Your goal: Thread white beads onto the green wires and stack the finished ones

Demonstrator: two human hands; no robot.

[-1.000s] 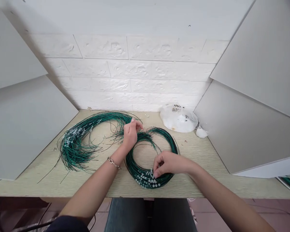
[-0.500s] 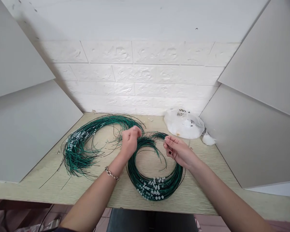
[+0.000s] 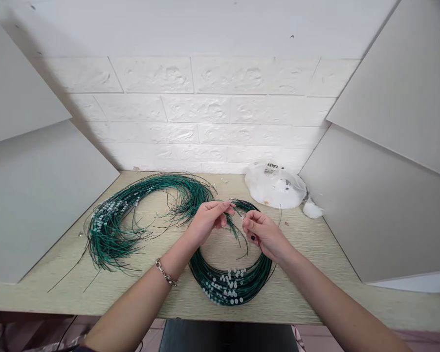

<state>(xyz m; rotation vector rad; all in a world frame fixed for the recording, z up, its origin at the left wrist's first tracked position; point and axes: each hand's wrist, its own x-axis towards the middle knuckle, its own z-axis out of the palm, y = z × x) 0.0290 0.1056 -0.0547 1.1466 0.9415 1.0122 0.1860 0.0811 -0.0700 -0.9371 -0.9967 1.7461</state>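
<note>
My left hand [image 3: 209,222] is above the upper edge of a round coil of green wires [image 3: 259,279], thumb and forefinger pinched on a thin green wire. Just right of it, my right hand [image 3: 266,234] is also closed, its fingertips pinching a wire with a tiny whitish piece at the tips, too small to name. The two sets of fingertips are a short gap apart, and a thin strand spans it. Small clear-white round beads [image 3: 234,281] sit in rows on the coil's near side. My hands hide part of its upper side.
A second, looser bundle of green wires [image 3: 113,244] with white beads curves across the table's left. A clear plastic bag of white pieces [image 3: 275,188] lies at the back right. Grey panels [image 3: 51,205] flank both sides; a white brick-pattern wall [image 3: 212,110] stands behind.
My left hand has moved right and slightly down, turning its fingertips toward my right hand, and now pinches a wire. My right hand has shifted slightly left and down. The camera view has shifted slightly.
</note>
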